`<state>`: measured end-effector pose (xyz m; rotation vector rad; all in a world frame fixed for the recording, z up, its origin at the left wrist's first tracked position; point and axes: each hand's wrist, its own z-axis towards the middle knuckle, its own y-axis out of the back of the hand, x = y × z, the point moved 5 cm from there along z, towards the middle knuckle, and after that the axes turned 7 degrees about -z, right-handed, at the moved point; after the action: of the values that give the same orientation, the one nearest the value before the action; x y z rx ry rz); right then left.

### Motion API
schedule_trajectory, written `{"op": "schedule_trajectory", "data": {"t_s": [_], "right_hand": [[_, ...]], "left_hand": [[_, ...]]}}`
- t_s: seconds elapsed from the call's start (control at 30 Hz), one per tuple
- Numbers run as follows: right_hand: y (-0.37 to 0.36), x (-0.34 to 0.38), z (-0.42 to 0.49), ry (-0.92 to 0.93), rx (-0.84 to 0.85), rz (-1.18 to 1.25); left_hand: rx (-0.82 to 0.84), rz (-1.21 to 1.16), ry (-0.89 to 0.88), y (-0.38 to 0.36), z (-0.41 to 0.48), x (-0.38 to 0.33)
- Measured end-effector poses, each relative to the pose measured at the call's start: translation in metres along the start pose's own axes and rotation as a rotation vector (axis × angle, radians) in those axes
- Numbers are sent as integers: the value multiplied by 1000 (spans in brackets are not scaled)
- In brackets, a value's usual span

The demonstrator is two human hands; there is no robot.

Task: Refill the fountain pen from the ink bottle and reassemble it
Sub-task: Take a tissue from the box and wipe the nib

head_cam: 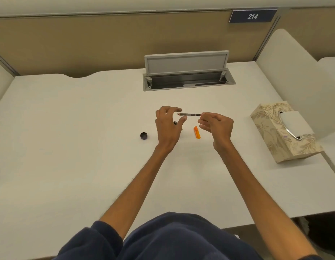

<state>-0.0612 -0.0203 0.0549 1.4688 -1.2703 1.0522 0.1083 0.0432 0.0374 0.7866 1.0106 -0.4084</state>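
My right hand [215, 126] pinches one end of a thin pen section with a clear ink converter [189, 114], held level above the white desk [69, 147]. My left hand [168, 126] hovers at the other end with fingers spread, thumb and forefinger just apart from the tip. An orange pen barrel [197, 132] lies on the desk between my hands. The ink bottle [175, 123] is mostly hidden behind my left hand; only a dark edge shows. Its dark round cap [143, 136] lies open side up to the left.
A patterned tissue box [275, 137] sits at the right edge of the desk. A grey cable hatch [187, 72] stands open at the back, against a tan partition. A number plate reading 214 [252, 16] hangs on the partition.
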Motion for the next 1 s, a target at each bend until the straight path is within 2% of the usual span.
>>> {"op": "schedule_trajectory", "data": {"t_s": [0.07, 0.2, 0.33, 0.53, 0.7, 1.0], "right_hand": [[7, -7, -6, -72, -12, 113], [15, -19, -22, -243, -3, 347], [17, -33, -37, -405, 23, 557], [15, -42, -64, -524, 95, 711], [18, -56, -79, -565, 123, 717], [33, -68, -87, -490, 173, 511]], "left_hand": [[-37, -78, 74, 1, -9, -4], [114, -222, 300, -14, -27, -1], [172, -327, 339, -24, -37, -4], [231, -452, 385, -28, -39, -15], [282, -522, 431, -32, -46, -20], [388, -577, 453, -42, -58, -30]]}}
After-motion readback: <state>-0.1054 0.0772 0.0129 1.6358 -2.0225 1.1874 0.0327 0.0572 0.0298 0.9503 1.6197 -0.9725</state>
